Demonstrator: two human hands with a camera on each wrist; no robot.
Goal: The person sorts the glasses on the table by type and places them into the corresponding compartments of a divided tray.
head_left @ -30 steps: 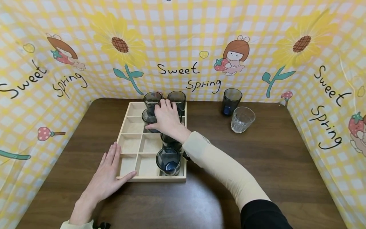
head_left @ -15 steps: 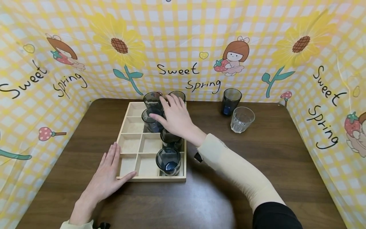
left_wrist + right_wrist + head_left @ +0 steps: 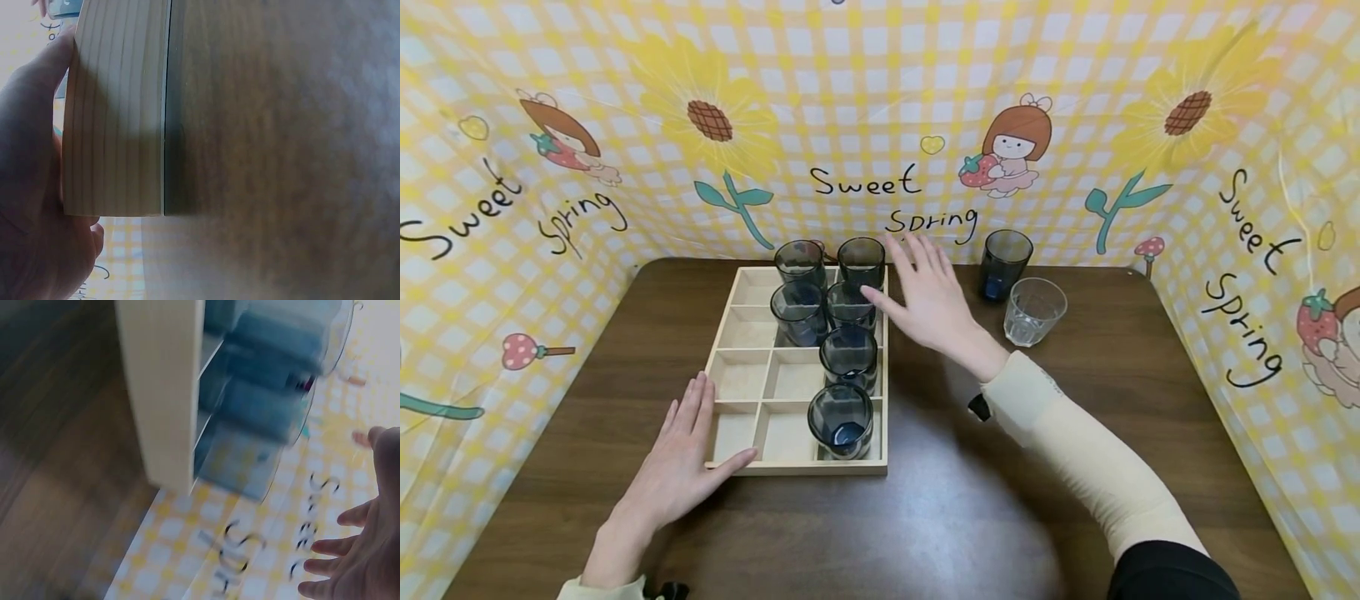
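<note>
A pale wooden tray (image 3: 801, 469) divided into compartments lies on the table, holding several dark tinted glasses. The right column is filled, from the front glass (image 3: 841, 423) to the back glass (image 3: 861, 262); two more, including this glass (image 3: 800, 315), stand in the middle column's back compartments. My left hand (image 3: 679, 458) rests against the tray's front left corner, its thumb over the front edge. My right hand (image 3: 928, 300) hovers right of the tray with fingers spread, holding nothing; the right wrist view shows its fingers apart from the glasses.
On the table's back right stand another dark glass (image 3: 1004, 267) and a clear glass (image 3: 1034, 312), close together. The brown wooden table (image 3: 940, 517) is bounded at the back and sides by a yellow checked cloth (image 3: 865, 100).
My right hand has come off the glasses in the tray and moved right, past the tray's right edge, its fingers spreading. The left hand stays where it was.
</note>
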